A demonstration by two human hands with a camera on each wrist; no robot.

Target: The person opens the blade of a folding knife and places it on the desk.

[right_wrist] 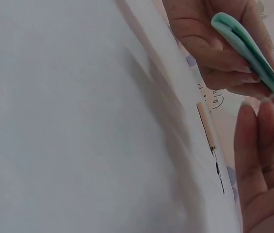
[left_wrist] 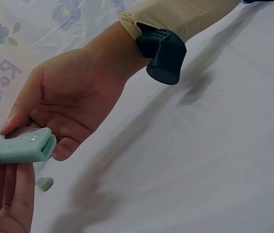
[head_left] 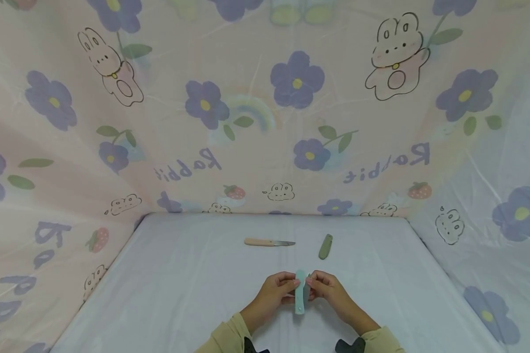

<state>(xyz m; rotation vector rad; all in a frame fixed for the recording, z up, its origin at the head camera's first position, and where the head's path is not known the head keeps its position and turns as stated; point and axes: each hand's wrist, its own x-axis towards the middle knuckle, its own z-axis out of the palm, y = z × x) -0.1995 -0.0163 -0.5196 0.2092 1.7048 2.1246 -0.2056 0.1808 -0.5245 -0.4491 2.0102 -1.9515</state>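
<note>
Left hand [head_left: 271, 293] pinches handle of mint-green, smooth, plastic-looking folding knife [head_left: 299, 296], thumb on the upper face, fingers tucked behind. Right hand [head_left: 332, 290] pinches the flat grey metal blade [head_left: 306, 290] at the knife's right side, thumb on the near face, other fingers bent behind; blade sits partly out, angled alongside the handle. Right wrist view: long slot along the handle's edge, outer fingers [right_wrist: 247, 145] of right hand nearly straight and off the handle. Knife is between both hands, lifted off the table, near the middle of the front part, long axis pointing away from the person; small rivet at the near end. Beyond the hands, on the table: olive-green, slim, rounded folding knife [head_left: 325, 246], slightly slanted, no blade seen out, just past the right hand. Left of it, apart: knife with pale wood-coloured handle [head_left: 259, 242] and grey blade, lying crosswise, tip to the right, blade out. Both on white cloth-like tabletop [head_left: 181, 279]. Beige sleeves [head_left: 229, 336] on both arms, black camera mounts [head_left: 351, 345] at the wrists. Around: pale pinkish curtain [head_left: 256, 59] with purple flowers, rabbits, strawberries, mirrored "Rabbit" lettering.
</note>
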